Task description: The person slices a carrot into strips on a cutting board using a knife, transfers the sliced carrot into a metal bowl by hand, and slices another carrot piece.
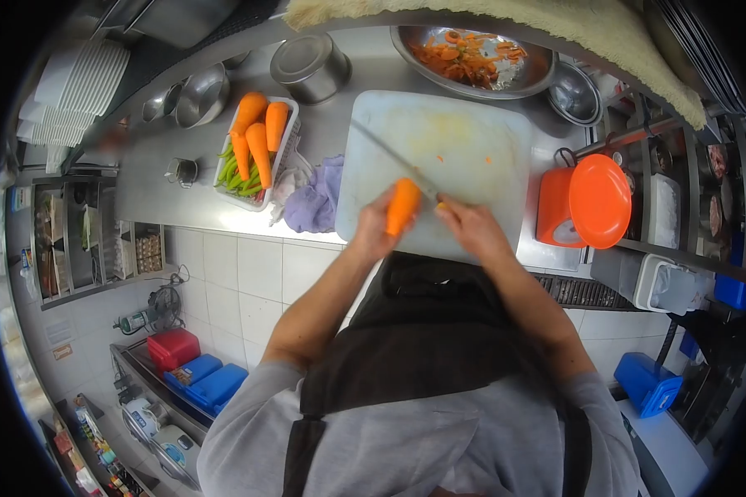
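My left hand [376, 225] is closed round a peeled carrot [403, 205] above the near part of a white cutting board [481, 137]. In my right hand [472, 228] is the handle of a long kitchen knife [394, 156], its blade slanting up and left across the board, close beside the carrot. A few small orange bits lie on the board. Left of it stands a white basket [288, 147] with several whole carrots [258, 149] and green chili peppers [239, 180]. A purple cloth [315, 199] is bunched between basket and board.
A metal bowl [518, 85] of carrot peelings sits behind the board. An orange kitchen scale [555, 207] with a round pan [601, 201] stands at the right. Behind the basket are a lidded steel pot [311, 68] and a metal bowl [201, 97]. A shelf edge overhangs the back.
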{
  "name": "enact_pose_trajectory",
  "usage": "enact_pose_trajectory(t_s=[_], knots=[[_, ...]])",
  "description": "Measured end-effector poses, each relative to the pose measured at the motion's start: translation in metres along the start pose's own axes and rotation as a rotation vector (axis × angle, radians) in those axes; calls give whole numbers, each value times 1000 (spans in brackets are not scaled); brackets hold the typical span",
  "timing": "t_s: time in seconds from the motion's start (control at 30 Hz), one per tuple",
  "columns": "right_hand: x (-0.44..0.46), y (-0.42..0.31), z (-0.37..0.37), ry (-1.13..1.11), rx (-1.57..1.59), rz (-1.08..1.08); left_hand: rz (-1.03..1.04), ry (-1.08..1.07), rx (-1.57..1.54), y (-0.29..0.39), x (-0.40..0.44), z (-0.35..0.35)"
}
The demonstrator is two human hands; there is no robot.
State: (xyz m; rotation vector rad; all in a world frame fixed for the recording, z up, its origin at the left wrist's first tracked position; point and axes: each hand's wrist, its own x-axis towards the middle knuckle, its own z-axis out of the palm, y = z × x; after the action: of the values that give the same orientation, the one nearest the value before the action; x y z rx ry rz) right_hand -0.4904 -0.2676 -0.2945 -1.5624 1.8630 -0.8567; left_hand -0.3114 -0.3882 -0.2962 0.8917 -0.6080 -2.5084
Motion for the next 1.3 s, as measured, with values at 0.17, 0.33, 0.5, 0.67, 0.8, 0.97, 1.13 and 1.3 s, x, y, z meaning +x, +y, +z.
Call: enact_pose_trajectory(t_s=[0.17,0.33,0.5,0.67,0.8,0.97,1.13,1.3], knots=[[0,17,-14,111,50,87,112,146,324,1,7,15],[-18,15,-22,146,62,195,598,357,1254,14,33,-36],[-53,5,-43,-6,227,580,721,428,1912,26,45,-31],[-120,51,-29,231,429,492,851,238,2124,27,71,-2],[-147,53,-39,244,441,646,666,107,2285,25,98,1],[-151,50,-30,223,561,702,643,55,2205,20,116,7],[-126,47,-22,102,564,721,670,18,2108,11,119,8],[-100,49,-12,-28,600,625,659,107,1955,5,115,13]])
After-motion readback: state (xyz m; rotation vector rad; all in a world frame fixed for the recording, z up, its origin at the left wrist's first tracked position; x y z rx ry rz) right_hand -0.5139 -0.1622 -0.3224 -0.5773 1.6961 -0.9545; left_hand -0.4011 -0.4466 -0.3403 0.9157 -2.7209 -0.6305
